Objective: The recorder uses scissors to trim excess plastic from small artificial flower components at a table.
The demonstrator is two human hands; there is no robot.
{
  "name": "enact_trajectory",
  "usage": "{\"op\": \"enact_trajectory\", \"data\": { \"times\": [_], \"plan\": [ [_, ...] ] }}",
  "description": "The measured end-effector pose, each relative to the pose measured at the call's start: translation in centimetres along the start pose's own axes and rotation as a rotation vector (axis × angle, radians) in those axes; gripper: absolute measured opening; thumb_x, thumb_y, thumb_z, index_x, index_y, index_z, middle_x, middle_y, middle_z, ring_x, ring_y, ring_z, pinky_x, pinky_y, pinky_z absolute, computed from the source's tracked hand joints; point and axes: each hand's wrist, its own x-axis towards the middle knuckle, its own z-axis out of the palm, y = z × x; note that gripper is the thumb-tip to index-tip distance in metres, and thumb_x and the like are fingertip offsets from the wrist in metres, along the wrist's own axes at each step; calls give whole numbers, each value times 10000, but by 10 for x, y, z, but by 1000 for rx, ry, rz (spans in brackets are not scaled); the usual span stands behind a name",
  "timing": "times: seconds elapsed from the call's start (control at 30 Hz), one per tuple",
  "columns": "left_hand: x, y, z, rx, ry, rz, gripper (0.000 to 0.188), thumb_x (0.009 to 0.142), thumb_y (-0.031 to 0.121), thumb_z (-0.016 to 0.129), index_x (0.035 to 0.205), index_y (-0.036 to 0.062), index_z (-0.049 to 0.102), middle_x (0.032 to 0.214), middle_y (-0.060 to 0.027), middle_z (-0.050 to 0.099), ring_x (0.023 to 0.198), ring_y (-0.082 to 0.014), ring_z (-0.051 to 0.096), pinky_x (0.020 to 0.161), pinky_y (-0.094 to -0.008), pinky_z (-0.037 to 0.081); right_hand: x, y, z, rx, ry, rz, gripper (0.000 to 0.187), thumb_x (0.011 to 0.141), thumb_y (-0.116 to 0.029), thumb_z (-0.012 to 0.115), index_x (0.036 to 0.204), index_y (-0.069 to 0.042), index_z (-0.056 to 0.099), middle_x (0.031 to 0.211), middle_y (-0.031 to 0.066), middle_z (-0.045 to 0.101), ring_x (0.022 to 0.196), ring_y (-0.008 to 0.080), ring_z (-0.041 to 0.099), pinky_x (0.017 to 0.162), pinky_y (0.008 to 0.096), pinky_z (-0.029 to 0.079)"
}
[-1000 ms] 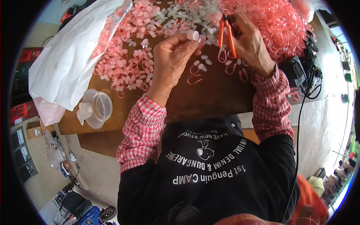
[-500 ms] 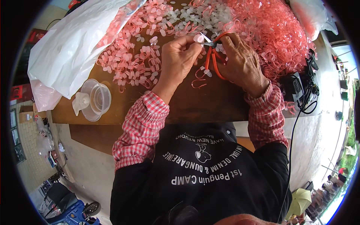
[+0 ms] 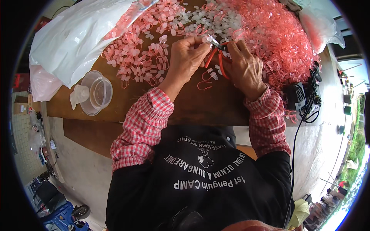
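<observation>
My right hand (image 3: pixel 245 66) grips a pair of scissors (image 3: pixel 220 47) with orange-red handles, its fingers around the loops. The blades point up and left, and their tips meet a small pale plastic piece (image 3: pixel 207 40). That piece is pinched between the thumb and fingers of my left hand (image 3: pixel 187 57). Below the scissors, a pink plastic loop (image 3: pixel 204 85) and a few pale tabs lie on the brown table (image 3: pixel 192 106). Left of my left hand are scattered pink loops with pale oval tabs (image 3: pixel 133 63).
A large heap of pink plastic loops (image 3: pixel 275 36) fills the back right. Pale oval pieces (image 3: pixel 225 22) lie at the back middle. A white plastic bag (image 3: pixel 77 42) and a clear round tub (image 3: pixel 92 109) stand at left. A black adapter with cables (image 3: pixel 296 96) sits at right.
The scissor blades have come closer together, and their handles are nearer each other. My left hand keeps its pinch on the pale piece. The whole view has shifted slightly.
</observation>
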Motion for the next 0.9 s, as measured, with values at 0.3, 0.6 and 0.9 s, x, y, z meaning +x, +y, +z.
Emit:
{"op": "enact_trajectory", "data": {
  "times": [0.3, 0.6, 0.9],
  "plan": [
    [0, -2, 1, -133, 16, 80, 196, 910, 160, 665, 957, -28, 687, 731, -17, 646, 561, -40, 559, 481, -173, 435, -1, 13, 3, 44, -30, 14, 175, 879, -227, 639, 854, -63, 583, 683, 105, 585, 604, 311, 601, 516, 378, 476],
    [-10, -2, 9, 135, -79, 171, 132, 842, 37, 707, 944, -37, 671, 779, -26, 665, 677, -38, 590, 567, -190, 490, 9, 15, 4, 838, -89, 181, 267, 827, -121, 754, 1066, -34, 671, 857, 1, 665, 748, 59, 613, 624, 211, 499],
    [-6, -10, 5, 32, -182, -4, 144, 839, 63, 716, 936, -35, 673, 786, -24, 657, 706, -45, 596, 587, -193, 485, 7, 23, 0, 506, -107, -15, 298, 803, -91, 740, 1072, -1, 647, 931, 131, 678, 829, 179, 690, 694, 304, 547]
  ]
}}
